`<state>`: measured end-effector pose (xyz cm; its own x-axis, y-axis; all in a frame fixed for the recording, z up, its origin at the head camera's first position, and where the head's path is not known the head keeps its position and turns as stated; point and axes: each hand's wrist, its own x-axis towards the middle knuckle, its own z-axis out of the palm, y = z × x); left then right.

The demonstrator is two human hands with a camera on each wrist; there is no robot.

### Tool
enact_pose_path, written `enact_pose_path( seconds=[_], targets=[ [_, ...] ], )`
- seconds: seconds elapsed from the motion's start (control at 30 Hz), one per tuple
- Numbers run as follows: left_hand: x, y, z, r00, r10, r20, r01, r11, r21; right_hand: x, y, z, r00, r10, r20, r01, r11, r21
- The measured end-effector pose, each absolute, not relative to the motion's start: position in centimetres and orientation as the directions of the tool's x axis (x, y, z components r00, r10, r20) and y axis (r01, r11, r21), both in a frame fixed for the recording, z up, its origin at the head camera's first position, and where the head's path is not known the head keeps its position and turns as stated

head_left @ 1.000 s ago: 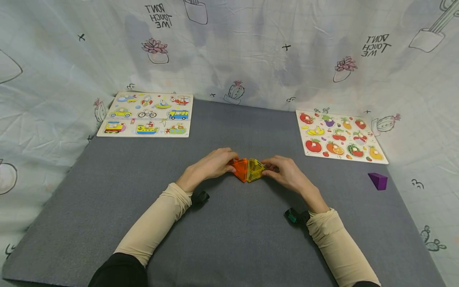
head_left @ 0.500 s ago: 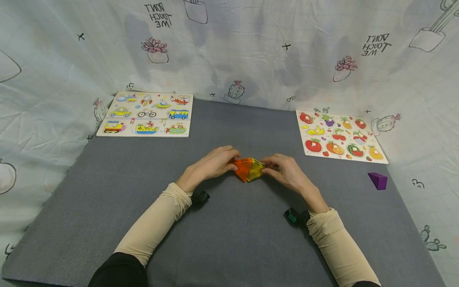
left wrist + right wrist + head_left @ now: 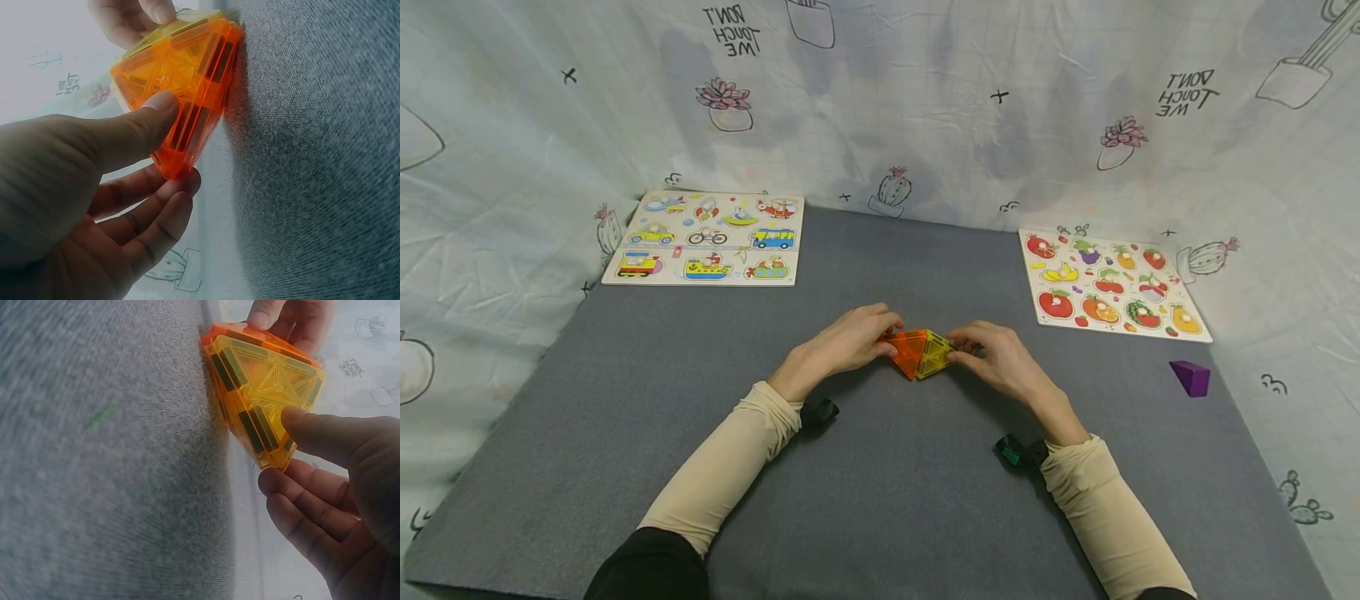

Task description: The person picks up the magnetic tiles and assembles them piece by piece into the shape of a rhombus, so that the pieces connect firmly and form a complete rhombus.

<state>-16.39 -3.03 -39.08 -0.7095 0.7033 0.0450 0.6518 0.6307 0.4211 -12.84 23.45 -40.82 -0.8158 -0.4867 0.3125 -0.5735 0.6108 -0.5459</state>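
Between the two hands, an orange translucent triangular magnetic tile [image 3: 907, 351] and a yellow translucent triangular magnetic tile [image 3: 936, 353] lean edge to edge near the middle of the table. My left hand [image 3: 856, 337] pinches the orange tile, its thumb flat on the face in the left wrist view and its fingers behind the corner. From the other side my right hand [image 3: 992, 354] pinches the yellow tile, thumb on its face and fingertips at its corner. In the right wrist view dark magnet strips show along the yellow tile's edges, with the orange tile behind it.
A vehicle puzzle board [image 3: 706, 240] lies at the back left of the grey table [image 3: 880, 500]. At the back right is a fruit puzzle board [image 3: 1108, 286], with a purple wedge block [image 3: 1192, 378] in front of it. A printed curtain [image 3: 940, 50] hangs behind.
The orange tile has tilted and its top edge has swung against the yellow tile, closing the gap between them. Both hands moved only slightly; the last two head views look nearly alike.
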Motion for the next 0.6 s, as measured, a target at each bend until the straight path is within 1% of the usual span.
enact_pose_path(
  seconds=[0.4,0.5,0.6],
  targets=[
    [-16.53,-3.16,-38.85,-0.711,0.701,0.056,0.651,0.627,0.427,-12.87,23.51,-40.69,-0.814,-0.484,0.321,-0.577,0.618,-0.534],
    [-16.53,-3.20,-38.73,-0.720,0.691,0.058,0.641,0.631,0.437,-12.85,23.53,-40.62,-0.819,-0.478,0.316,-0.570,0.625,-0.533],
    [-16.55,-3.18,-38.57,-0.742,0.669,0.040,0.614,0.655,0.440,-12.81,23.52,-40.53,-0.827,-0.472,0.306,-0.560,0.636,-0.532]
  ],
)
